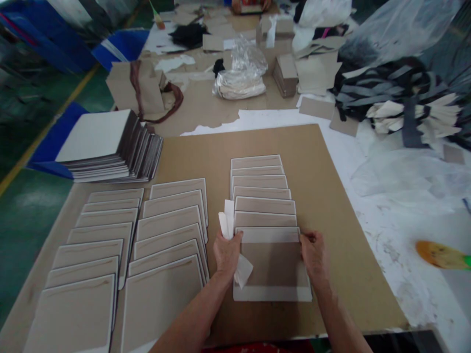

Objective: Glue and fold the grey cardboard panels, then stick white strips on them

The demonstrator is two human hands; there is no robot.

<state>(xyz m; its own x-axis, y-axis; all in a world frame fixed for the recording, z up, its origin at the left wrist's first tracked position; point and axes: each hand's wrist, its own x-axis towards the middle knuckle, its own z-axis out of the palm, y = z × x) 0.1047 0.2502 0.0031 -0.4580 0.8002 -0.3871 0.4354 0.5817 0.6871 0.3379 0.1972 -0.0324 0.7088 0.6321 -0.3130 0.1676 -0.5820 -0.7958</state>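
In front of me lies a grey-beige board panel (272,264), the nearest of a column of overlapping panels. A pale paper strip (271,235) runs across its upper edge, and another pale band (273,293) crosses its lower edge. My left hand (227,252) is closed around several white paper strips (228,218), whose ends stick out above and below it. Its thumb touches the panel's upper left corner. At the upper right corner, my right hand (314,255) pinches the right end of the pale strip against the panel's edge.
Two more columns of overlapping panels (162,304) lie to my left, with a tall panel stack (99,137) behind them. A brush with an orange handle (437,254) lies at right. Fabric strips (390,88) and a plastic-wrapped bundle (241,78) are farther back.
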